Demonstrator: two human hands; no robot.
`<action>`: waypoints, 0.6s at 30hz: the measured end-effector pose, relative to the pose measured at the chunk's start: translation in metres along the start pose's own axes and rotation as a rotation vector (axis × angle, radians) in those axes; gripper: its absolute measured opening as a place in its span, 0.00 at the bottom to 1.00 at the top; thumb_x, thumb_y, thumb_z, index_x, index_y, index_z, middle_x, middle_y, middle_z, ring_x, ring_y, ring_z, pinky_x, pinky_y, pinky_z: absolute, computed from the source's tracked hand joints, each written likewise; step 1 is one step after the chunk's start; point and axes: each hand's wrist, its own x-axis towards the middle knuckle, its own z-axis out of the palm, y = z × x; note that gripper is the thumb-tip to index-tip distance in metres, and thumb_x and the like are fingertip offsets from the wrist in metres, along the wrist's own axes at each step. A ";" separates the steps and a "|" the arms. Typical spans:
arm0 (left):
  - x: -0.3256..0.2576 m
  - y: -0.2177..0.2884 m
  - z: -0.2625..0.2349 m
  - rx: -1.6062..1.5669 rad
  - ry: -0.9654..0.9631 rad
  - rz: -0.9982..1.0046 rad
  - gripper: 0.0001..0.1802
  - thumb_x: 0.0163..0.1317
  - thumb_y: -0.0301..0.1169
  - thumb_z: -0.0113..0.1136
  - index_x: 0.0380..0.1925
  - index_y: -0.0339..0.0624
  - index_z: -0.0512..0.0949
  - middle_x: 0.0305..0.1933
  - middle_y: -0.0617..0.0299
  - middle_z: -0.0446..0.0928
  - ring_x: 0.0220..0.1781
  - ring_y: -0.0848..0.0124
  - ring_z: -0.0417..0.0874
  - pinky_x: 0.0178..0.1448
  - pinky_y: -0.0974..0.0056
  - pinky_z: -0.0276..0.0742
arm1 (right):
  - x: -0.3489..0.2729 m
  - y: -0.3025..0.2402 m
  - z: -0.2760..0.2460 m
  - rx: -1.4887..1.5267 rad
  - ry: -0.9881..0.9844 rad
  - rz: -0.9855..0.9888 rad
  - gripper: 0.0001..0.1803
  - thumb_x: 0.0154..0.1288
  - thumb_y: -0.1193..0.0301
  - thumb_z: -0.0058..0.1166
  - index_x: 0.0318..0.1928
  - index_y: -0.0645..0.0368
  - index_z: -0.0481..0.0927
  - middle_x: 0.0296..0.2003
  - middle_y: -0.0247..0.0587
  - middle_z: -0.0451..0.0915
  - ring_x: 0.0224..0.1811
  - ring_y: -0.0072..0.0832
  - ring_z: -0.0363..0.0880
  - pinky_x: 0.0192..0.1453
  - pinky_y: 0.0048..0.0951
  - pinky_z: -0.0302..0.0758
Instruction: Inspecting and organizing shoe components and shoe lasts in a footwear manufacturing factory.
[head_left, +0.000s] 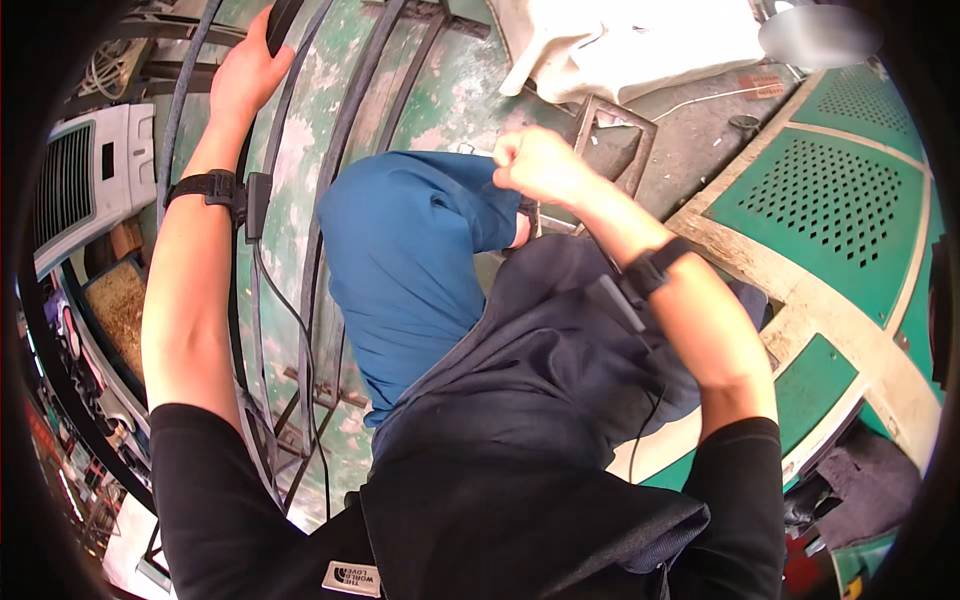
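Stretched out to the far left, my left hand (248, 80) is closed round a long dark metal bar (284, 22), thumb on its right side. Other dark bars (352, 110) run beside it, curved by the lens, above the green floor. My right hand (540, 166) is curled into a fist just right of my blue-trousered knee (400, 230). Whatever lies inside that fist, if anything, is hidden. Both wrists carry black straps, with a small dark box (258, 207) on the left one and a thin cable running from it.
A rusty rectangular metal frame (640, 150) lies beyond my right hand, near a white draped cover (640, 45). Green perforated panels (825, 185) in a pale frame stand at right. At left are a white louvred housing (110, 180) and a tray of brown granular material (118, 312).
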 end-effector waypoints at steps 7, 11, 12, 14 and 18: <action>-0.002 -0.004 0.004 0.031 0.004 -0.013 0.37 0.61 0.44 0.55 0.71 0.56 0.61 0.52 0.42 0.81 0.53 0.45 0.82 0.57 0.47 0.77 | 0.045 0.084 0.033 0.007 0.001 0.344 0.28 0.51 0.63 0.65 0.55 0.58 0.81 0.50 0.53 0.83 0.54 0.37 0.81 0.59 0.32 0.75; -0.006 -0.006 -0.001 0.056 -0.020 -0.052 0.37 0.61 0.45 0.55 0.71 0.57 0.60 0.52 0.42 0.81 0.53 0.45 0.82 0.57 0.47 0.77 | 0.040 0.061 0.003 0.035 -0.236 0.192 0.23 0.59 0.62 0.61 0.49 0.68 0.81 0.45 0.54 0.84 0.51 0.40 0.84 0.57 0.37 0.78; -0.010 -0.013 -0.004 0.067 -0.004 -0.041 0.37 0.61 0.45 0.55 0.71 0.57 0.60 0.51 0.42 0.81 0.53 0.45 0.82 0.57 0.47 0.77 | 0.035 0.039 -0.001 0.394 -0.349 0.246 0.19 0.63 0.64 0.58 0.49 0.66 0.81 0.44 0.51 0.84 0.51 0.39 0.84 0.55 0.37 0.79; -0.002 -0.004 -0.006 0.071 -0.005 -0.023 0.37 0.61 0.46 0.55 0.71 0.57 0.60 0.50 0.42 0.81 0.52 0.45 0.82 0.55 0.47 0.77 | 0.030 0.043 -0.006 1.111 -0.555 0.172 0.14 0.71 0.64 0.51 0.46 0.62 0.82 0.42 0.48 0.85 0.49 0.39 0.85 0.54 0.40 0.81; 0.004 0.006 0.005 0.047 -0.013 -0.026 0.36 0.62 0.47 0.54 0.71 0.57 0.60 0.48 0.40 0.81 0.50 0.43 0.82 0.53 0.44 0.77 | 0.052 0.068 0.047 0.523 -0.392 0.128 0.16 0.68 0.60 0.51 0.46 0.57 0.84 0.43 0.47 0.85 0.49 0.40 0.84 0.54 0.42 0.79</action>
